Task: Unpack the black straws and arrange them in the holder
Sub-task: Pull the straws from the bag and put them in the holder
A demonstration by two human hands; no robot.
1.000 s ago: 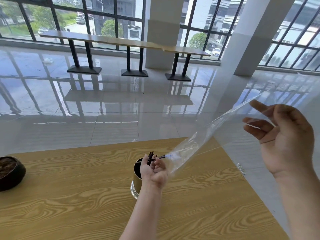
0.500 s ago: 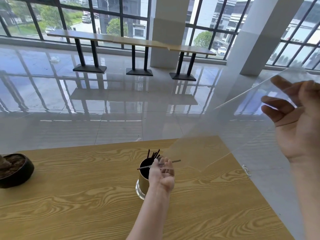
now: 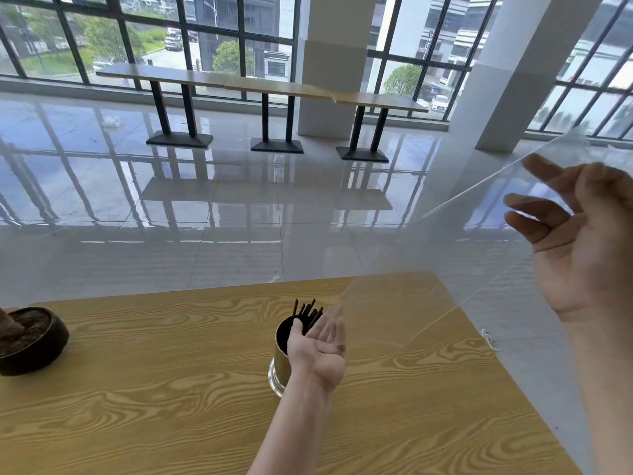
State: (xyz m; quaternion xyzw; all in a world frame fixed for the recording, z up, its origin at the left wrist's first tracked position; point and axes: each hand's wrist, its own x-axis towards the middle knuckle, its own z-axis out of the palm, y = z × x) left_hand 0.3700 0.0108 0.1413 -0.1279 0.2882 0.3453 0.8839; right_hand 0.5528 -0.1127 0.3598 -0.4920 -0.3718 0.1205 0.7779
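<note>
Left hand (image 3: 323, 344) reaches over the wooden desk (image 3: 171, 406), palm up, fingers spread; its grip is loose and holds nothing. The fingertips lie right against the gold holder (image 3: 281, 363), which stands upright near the middle of the desk. Black straws (image 3: 308, 311) stand bunched in the holder, tips fanning above its dark rim, just behind the left fingers.

Right hand (image 3: 582, 245) is raised high at the right edge, fingers partly curled. The clear plastic bag (image 3: 462, 269) hangs from it, slanting down toward the holder; thumb and fingers seem to pinch its upper end, though the film's transparency makes the contact hard to confirm. The bag looks empty.

Dark bowl (image 3: 34, 341) sits at the desk's far left edge. Beyond the desk: glossy tiled floor (image 3: 205, 200), then long tables (image 3: 260, 87) along the windows.
</note>
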